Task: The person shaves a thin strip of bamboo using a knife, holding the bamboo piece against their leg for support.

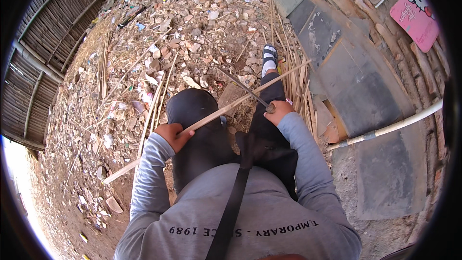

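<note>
A long pale bamboo strip (222, 111) runs slantwise across my thighs, from low at the left to high at the right. My left hand (176, 136) is closed around it near my left knee, thumb lying along the top. In my right hand (280, 111) is the handle of a knife, held over my right thigh. The knife's long, narrow, dark blade (237, 79) points away and to the left, and it crosses the strip between my knees. Whether the blade's edge bites into the strip cannot be made out.
Stone and brick rubble (202, 29) with litter covers the ground ahead and left. Thin bamboo strips (304, 97) lie beside my right leg, others near my left knee. Dark flat panels (356, 77) and a pale pole (385, 129) are at the right. A bamboo wall (43, 48) stands at the left.
</note>
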Demonstrator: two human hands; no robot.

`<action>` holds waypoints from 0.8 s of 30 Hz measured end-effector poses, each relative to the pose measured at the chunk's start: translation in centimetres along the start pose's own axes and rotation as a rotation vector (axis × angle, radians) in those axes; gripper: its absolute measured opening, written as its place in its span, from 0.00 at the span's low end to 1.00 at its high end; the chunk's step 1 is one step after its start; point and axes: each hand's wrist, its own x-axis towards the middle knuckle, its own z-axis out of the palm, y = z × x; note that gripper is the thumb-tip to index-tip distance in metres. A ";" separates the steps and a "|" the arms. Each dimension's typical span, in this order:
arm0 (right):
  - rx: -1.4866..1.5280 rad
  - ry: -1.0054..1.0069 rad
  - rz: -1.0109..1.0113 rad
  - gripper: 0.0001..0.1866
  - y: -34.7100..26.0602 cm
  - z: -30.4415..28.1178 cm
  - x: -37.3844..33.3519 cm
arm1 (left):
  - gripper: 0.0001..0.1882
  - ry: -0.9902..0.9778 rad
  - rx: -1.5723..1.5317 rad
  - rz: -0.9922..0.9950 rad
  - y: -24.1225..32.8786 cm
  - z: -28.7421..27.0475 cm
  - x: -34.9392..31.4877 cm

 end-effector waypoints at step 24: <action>0.134 0.088 -0.019 0.20 2.2 2.5 0.2 | 0.29 0.038 -0.035 0.019 0.5 -0.1 0.1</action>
